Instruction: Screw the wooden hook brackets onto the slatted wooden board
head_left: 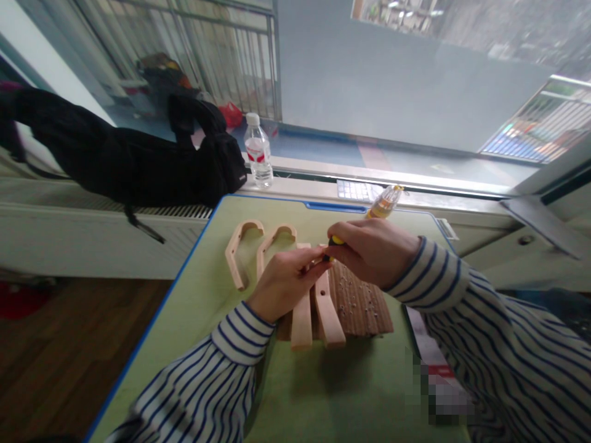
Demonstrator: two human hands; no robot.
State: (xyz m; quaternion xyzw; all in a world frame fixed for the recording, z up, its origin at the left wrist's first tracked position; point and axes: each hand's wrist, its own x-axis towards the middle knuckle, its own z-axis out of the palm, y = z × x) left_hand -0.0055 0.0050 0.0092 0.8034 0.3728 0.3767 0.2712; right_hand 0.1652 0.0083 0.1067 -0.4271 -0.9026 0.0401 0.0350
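My left hand (285, 282) pinches something small at its fingertips, just above two flat wooden slats (330, 317) lying on a piece of brown cardboard (364, 304). What the fingers pinch is too small to name. My right hand (373, 251) is closed around a screwdriver with a yellow and black handle (334, 241), its tip meeting my left fingertips. Small screws lie scattered on the cardboard. Two curved wooden hook-shaped pieces (240, 249) lie to the left on the green table (203, 295).
A clear water bottle (258, 151) stands on the windowsill, and a black bag (138, 160) lies beside it on the left. A small bottle of amber liquid (384, 202) lies at the table's far edge. A paper booklet (431, 351) rests by my right forearm.
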